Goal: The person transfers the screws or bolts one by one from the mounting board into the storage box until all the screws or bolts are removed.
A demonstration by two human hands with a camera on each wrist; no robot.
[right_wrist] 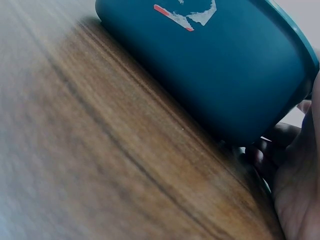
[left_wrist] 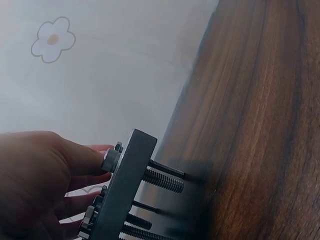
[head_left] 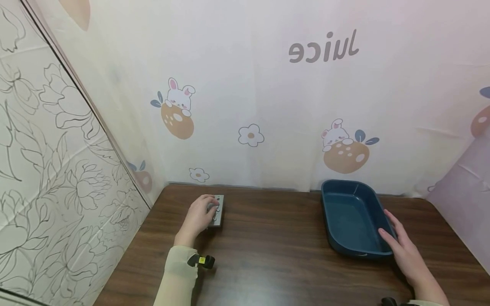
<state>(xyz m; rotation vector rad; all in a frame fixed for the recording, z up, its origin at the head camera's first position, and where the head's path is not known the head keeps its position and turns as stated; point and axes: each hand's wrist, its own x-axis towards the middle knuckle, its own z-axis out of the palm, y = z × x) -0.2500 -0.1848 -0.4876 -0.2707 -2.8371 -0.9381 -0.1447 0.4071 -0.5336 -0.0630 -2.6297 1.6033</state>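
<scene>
At the back left of the table, my left hand [head_left: 197, 216] holds a small grey metal plate [head_left: 219, 212] fitted with several bolts and screws. In the left wrist view, the thumb and a finger pinch a round bolt head [left_wrist: 110, 160] on the plate's upper face. Threaded shanks [left_wrist: 164, 180] stick out of its other face toward the tabletop; whether they touch it I cannot tell. Over on the right, my right hand [head_left: 409, 250] grips the right side of a blue rectangular tray [head_left: 332, 231], its thumb over the rim. Some fingers reach beneath the tray's lower edge in the right wrist view.
Both things are on or over a dark wooden table [head_left: 268, 246]. A pale printed curtain [head_left: 252, 93] hangs along the back edge, and a flower-patterned panel [head_left: 57, 170] stands to the left. A torn label [right_wrist: 187, 17] clings to the tray's outer wall.
</scene>
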